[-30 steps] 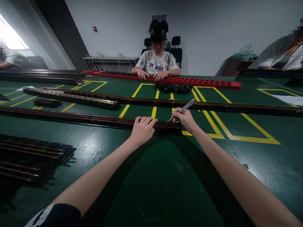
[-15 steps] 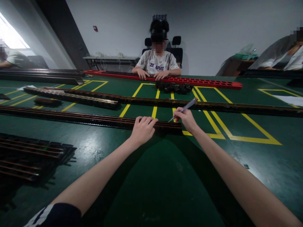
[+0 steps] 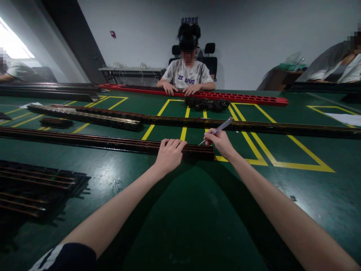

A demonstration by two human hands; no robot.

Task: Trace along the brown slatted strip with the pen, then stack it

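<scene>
A long black rail (image 3: 124, 144) with copper-coloured strips along it lies crosswise in front of me. My left hand (image 3: 169, 155) grips it near its right end, fingers bent over the far edge. In my right hand (image 3: 220, 142) is a thin screwdriver (image 3: 221, 126) with a clear handle, held like a pen. Its shaft slants down to the left, and the tip is at the rail's top, just right of my left fingers. Whether the tip touches a strip is too small to tell.
Another long rail (image 3: 267, 127) runs parallel behind. Shorter rails (image 3: 90, 116) lie left of it, and more strips (image 3: 36, 177) sit at near left. Across the green table (image 3: 197, 226), a person (image 3: 188, 73) rests both hands on a red rack (image 3: 254, 99), beside black parts (image 3: 207, 104).
The rail's right end has shifted slightly left. My right hand and the screwdriver have moved a little left too; my left hand keeps its grip.
</scene>
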